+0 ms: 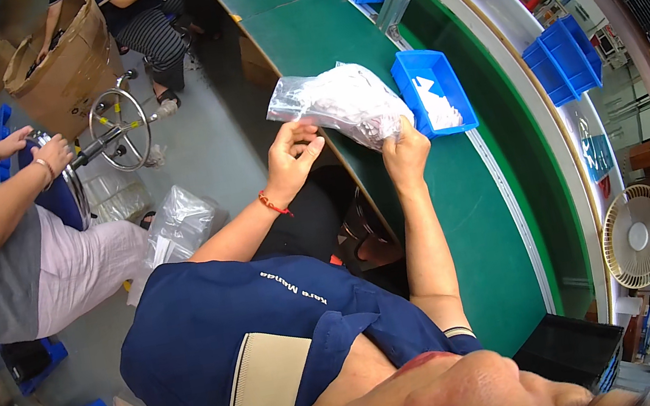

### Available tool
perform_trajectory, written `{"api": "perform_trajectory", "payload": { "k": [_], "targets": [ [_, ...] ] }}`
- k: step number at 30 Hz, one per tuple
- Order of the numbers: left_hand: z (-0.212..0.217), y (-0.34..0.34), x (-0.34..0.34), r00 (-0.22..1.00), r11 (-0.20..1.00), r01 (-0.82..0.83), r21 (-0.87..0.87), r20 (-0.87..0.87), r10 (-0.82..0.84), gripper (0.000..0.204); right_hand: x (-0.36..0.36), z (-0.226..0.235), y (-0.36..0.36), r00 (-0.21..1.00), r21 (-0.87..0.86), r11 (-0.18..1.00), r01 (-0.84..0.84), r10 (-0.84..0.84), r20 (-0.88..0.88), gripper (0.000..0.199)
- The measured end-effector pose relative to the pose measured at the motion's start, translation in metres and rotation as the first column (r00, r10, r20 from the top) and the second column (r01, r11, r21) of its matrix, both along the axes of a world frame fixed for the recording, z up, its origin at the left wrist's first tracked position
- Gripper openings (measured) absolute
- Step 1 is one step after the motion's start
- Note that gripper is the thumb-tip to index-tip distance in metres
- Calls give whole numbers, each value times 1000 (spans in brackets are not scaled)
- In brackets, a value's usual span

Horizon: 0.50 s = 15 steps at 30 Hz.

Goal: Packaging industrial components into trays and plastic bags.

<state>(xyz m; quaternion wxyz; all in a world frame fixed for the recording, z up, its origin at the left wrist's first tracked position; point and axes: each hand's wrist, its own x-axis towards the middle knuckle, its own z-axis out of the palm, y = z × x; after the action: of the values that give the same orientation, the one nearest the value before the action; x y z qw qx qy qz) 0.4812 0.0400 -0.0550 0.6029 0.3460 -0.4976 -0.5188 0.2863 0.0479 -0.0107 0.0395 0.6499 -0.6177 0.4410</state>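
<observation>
Workbench (473,264), green-topped, extends under the right hand and away past both hands. Clear plastic bag (347,100), filled with pale contents not identifiable through the film, lies just beyond the two hands at the bench's near edge. Its long axis runs slantwise from beyond the left hand to the right hand; the flatter, emptier end points left and away, the fuller end toward the right hand. Blue bin (423,59), holding white pieces (440,108), stands just beyond and right of the right hand, beside the bag's fuller end. Right hand (407,150): nearly closed, thumb and fingers pinching the bag's near edge. Left hand (292,161): part open, fingers loosely curled at the bag's near edge, thumb apart from them; whether it grips cannot be determined. Red bracelet (274,204) encircles the left wrist.
</observation>
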Motion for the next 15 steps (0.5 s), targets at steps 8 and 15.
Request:
{"api": "perform_trajectory", "payload": {
  "k": [8,15],
  "targets": [
    [55,-11,-25,940,932,302,-202,-98,-326,15,-6,8,58,997,-12,999,53,-52,60,14],
    [69,-1,-97,684,728,680,-81,-286,-671,11,-19,41,148,907,69,976,207,-218,360,16]
  ]
}}
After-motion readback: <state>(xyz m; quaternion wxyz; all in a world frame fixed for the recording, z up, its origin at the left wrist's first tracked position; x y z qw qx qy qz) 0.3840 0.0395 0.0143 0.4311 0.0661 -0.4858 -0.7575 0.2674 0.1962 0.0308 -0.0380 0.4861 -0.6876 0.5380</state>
